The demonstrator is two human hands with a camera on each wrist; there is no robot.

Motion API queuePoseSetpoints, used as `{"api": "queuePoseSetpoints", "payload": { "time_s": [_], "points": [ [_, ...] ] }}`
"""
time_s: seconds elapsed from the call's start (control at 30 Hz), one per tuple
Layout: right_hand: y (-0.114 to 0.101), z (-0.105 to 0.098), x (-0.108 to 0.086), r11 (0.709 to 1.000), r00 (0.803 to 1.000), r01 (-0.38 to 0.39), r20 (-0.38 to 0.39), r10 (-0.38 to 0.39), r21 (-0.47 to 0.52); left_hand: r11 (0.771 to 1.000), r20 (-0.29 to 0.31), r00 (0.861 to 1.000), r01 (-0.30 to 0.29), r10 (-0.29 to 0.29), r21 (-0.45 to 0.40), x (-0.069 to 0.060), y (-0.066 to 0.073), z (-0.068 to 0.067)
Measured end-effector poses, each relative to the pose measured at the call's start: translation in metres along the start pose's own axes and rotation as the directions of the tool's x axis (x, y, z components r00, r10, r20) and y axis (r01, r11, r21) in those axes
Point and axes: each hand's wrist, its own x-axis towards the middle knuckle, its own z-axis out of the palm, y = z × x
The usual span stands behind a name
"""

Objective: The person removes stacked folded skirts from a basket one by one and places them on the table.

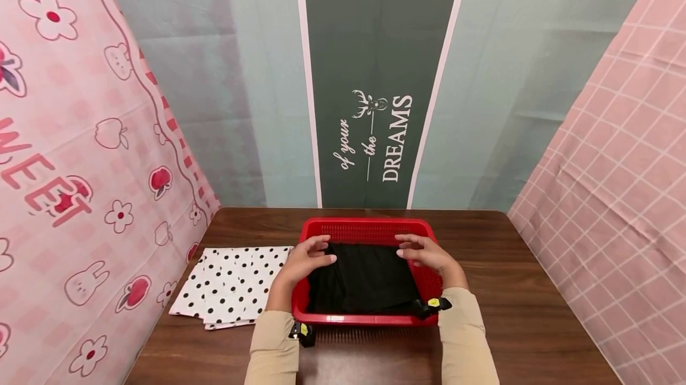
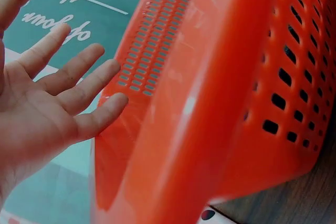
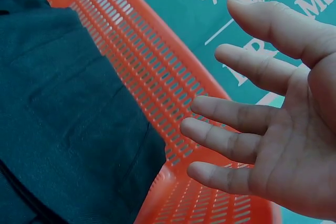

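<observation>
A red plastic basket (image 1: 370, 319) with slotted walls stands on the table, and folded black cloth (image 1: 375, 278) lies inside it. Above the basket's left side is my left hand (image 1: 306, 259), its fingers spread and holding nothing. My right hand (image 1: 429, 254) hovers over the right side, fingers apart and loosely bent, also with nothing in it. In the right wrist view the black cloth (image 3: 73, 114) lies apart from the right hand (image 3: 283, 135). The left wrist view shows the left palm (image 2: 42, 108) beside the basket rim (image 2: 178, 108).
A folded white cloth with black dots (image 1: 236, 284) lies on the brown wooden table (image 1: 514, 301), left of the basket. Pink patterned fabric (image 1: 107, 194) hangs at the left and pink checked fabric (image 1: 616, 194) at the right. A grey-green curtain (image 1: 375, 46) hangs behind the table.
</observation>
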Motion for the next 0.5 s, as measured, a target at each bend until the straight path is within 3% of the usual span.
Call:
{"api": "queuePoseSetpoints", "payload": {
  "time_s": [0.2,0.37,0.5],
  "points": [
    [0.007,-0.004,0.003,0.999,0.999,-0.045,-0.019,0.046,0.030,0.998,-0.021,0.999,0.048,-0.048,0.026,0.025,-0.028,0.005],
    [0.012,-0.004,0.008,0.996,0.996,-0.082,-0.016,0.083,0.029,0.989,-0.016,0.994,0.113,-0.111,0.099,0.033,-0.033,0.008],
    [0.013,-0.004,0.014,0.988,0.989,-0.151,-0.004,0.151,0.037,0.967,0.008,0.981,0.188,-0.192,0.174,0.039,-0.033,0.007]
  ]
}}
